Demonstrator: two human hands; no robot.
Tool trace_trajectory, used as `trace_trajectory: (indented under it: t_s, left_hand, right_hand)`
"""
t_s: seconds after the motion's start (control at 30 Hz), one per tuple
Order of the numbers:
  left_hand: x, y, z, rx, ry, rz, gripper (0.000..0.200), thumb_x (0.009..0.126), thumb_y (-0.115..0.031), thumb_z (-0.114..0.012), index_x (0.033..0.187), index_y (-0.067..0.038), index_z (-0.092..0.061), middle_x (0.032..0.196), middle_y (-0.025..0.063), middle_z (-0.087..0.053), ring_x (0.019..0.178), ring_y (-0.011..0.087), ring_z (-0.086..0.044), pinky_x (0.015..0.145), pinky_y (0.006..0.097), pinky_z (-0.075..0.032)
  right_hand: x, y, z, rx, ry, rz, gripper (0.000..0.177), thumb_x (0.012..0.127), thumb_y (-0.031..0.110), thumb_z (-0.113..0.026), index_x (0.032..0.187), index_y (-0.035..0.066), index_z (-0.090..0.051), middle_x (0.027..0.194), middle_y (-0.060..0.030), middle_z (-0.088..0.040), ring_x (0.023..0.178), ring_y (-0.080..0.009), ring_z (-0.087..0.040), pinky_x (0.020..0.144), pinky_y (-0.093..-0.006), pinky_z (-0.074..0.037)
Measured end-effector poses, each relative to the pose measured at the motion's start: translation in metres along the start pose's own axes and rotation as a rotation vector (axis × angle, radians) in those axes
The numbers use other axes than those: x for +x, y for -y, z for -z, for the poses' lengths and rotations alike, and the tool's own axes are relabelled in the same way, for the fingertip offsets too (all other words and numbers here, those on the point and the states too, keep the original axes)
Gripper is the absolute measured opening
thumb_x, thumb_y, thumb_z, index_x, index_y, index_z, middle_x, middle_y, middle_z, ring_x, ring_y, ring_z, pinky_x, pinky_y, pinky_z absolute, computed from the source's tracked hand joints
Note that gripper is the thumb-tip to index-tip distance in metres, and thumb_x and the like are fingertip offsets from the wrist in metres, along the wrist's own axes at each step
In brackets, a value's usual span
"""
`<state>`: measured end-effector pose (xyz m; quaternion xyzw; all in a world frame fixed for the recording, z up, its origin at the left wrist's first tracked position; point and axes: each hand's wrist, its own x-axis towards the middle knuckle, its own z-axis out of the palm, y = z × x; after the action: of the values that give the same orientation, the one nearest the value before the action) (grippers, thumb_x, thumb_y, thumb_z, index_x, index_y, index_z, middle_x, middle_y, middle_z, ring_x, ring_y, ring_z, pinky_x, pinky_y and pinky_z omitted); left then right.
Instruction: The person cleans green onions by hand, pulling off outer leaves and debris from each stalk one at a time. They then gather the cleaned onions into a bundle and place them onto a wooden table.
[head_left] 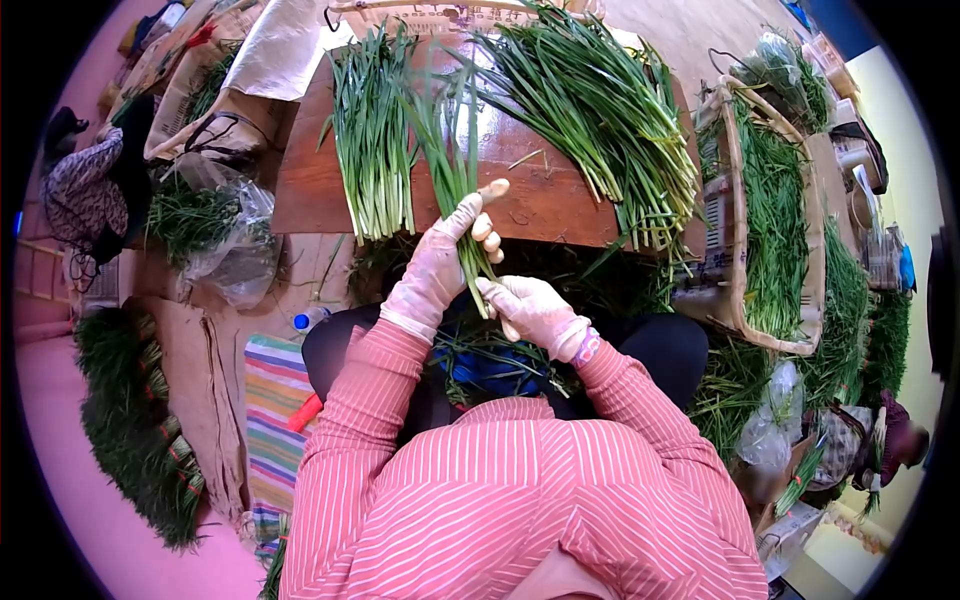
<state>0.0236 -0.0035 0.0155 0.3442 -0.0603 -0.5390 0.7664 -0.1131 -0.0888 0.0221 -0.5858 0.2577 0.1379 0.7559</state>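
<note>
My left hand [440,262], in a pale glove, is closed round a small bunch of garlic chives [452,170], its thumb pointing off to the right. The green leaves fan upward over the table, while the pale stem ends hang below the fist. Close beside it, my gloved right hand [530,312] pinches at those stem ends. On the wooden table [310,185], a neat pile of chives [372,140] lies left of the held bunch. A larger, looser heap of chives [600,120] covers the right side.
A basket [735,200] full of chives stands right of the table. Tied bundles [135,420] lie on the floor at left, near a striped mat [270,410]. Plastic bags [235,235] and a blue-capped bottle [312,318] are also at left. Another person [900,450] is at far right.
</note>
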Motion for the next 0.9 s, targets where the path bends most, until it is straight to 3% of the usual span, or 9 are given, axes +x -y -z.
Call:
trace_trajectory:
  t_s: [0.03,0.17,0.4,0.47,0.57,0.67,0.7,0.73,0.9]
  left_hand:
    - [0.001,-0.001,-0.004,-0.026,-0.036,-0.021,0.052,0.097,-0.032,-0.05,0.139,-0.004,-0.04,0.066,-0.0073,-0.027,0.06,0.0059,-0.034,0.058,0.024,-0.037]
    - [0.005,-0.005,0.008,-0.184,-0.016,-0.047,0.05,0.098,-0.029,-0.047,0.14,-0.004,-0.036,0.064,-0.0081,-0.023,0.055,0.0037,-0.028,0.054,0.0206,-0.031]
    - [0.008,-0.001,0.004,-0.2,-0.021,-0.061,0.051,0.099,-0.028,-0.045,0.142,-0.005,-0.032,0.065,-0.0063,-0.026,0.057,0.0053,-0.029,0.056,0.0224,-0.031]
    - [0.01,0.005,0.008,-0.139,-0.005,-0.079,0.052,0.098,-0.029,-0.046,0.142,-0.005,-0.032,0.07,-0.005,-0.037,0.062,0.0078,-0.038,0.06,0.0246,-0.038]
    - [0.007,0.009,0.006,-0.013,-0.008,-0.069,0.05,0.098,-0.031,-0.048,0.14,-0.007,-0.038,0.072,-0.0039,-0.044,0.065,0.0093,-0.046,0.065,0.0268,-0.045]
    - [0.0,0.009,-0.006,0.058,0.044,-0.051,0.052,0.097,-0.034,-0.049,0.14,-0.007,-0.038,0.075,-0.003,-0.048,0.067,0.0099,-0.05,0.065,0.0261,-0.046]
    - [-0.002,0.01,-0.008,0.097,0.068,-0.056,0.054,0.096,-0.037,-0.048,0.14,-0.007,-0.037,0.076,-0.0023,-0.05,0.069,0.0105,-0.051,0.066,0.0265,-0.046]
    - [-0.003,0.01,-0.008,0.113,0.068,-0.062,0.056,0.096,-0.04,-0.047,0.141,-0.008,-0.038,0.079,-0.0003,-0.052,0.07,0.0122,-0.052,0.067,0.0277,-0.047]
    - [-0.009,0.022,-0.005,-0.039,-0.046,0.074,0.056,0.097,-0.046,-0.04,0.142,-0.012,-0.035,0.092,0.0082,-0.06,0.065,0.0161,-0.058,0.056,0.0301,-0.05]
  right_hand:
    - [-0.004,-0.007,0.0,0.017,0.002,0.009,0.033,0.095,0.033,-0.054,0.081,0.005,-0.059,0.066,0.0031,-0.055,0.044,-0.0048,-0.043,0.042,-0.0201,-0.035]
    - [-0.025,-0.021,0.017,-0.035,-0.078,-0.181,0.031,0.093,0.033,-0.058,0.083,0.004,-0.06,0.071,0.0021,-0.059,0.044,-0.0042,-0.044,0.043,-0.0196,-0.036]
    - [-0.029,-0.021,0.029,0.015,-0.212,0.037,0.038,0.095,0.041,-0.05,0.093,0.005,-0.062,0.061,0.0014,-0.058,0.048,-0.0056,-0.046,0.05,-0.0197,-0.038]
    - [-0.027,-0.016,0.019,-0.07,-0.199,0.05,0.049,0.093,0.05,-0.047,0.108,0.005,-0.06,0.083,-0.0085,-0.066,0.064,-0.0142,-0.058,0.062,-0.0257,-0.046]
    - [-0.013,-0.004,0.005,-0.529,-0.192,0.164,0.048,0.093,0.041,-0.055,0.119,0.001,-0.054,0.096,-0.0044,-0.066,0.079,-0.0096,-0.06,0.067,-0.0226,-0.048]
    - [-0.005,0.006,-0.001,-0.284,0.002,-0.069,0.04,0.093,0.038,-0.055,0.107,0.0,-0.059,0.088,-0.0056,-0.066,0.067,-0.0112,-0.061,0.059,-0.0231,-0.048]
    - [-0.001,-0.001,-0.01,0.036,0.038,-0.027,0.033,0.094,0.034,-0.054,0.096,0.002,-0.061,0.076,-0.0045,-0.064,0.058,-0.0096,-0.058,0.051,-0.0204,-0.045]
    - [-0.002,-0.003,-0.01,0.05,0.048,-0.055,0.029,0.095,0.032,-0.053,0.089,0.004,-0.059,0.066,-0.0018,-0.062,0.052,-0.0061,-0.055,0.047,-0.0176,-0.041]
    - [-0.003,-0.033,-0.014,0.117,0.002,-0.012,0.031,0.094,0.034,-0.055,0.091,0.004,-0.059,0.065,0.0004,-0.059,0.045,-0.0049,-0.048,0.043,-0.0172,-0.036]
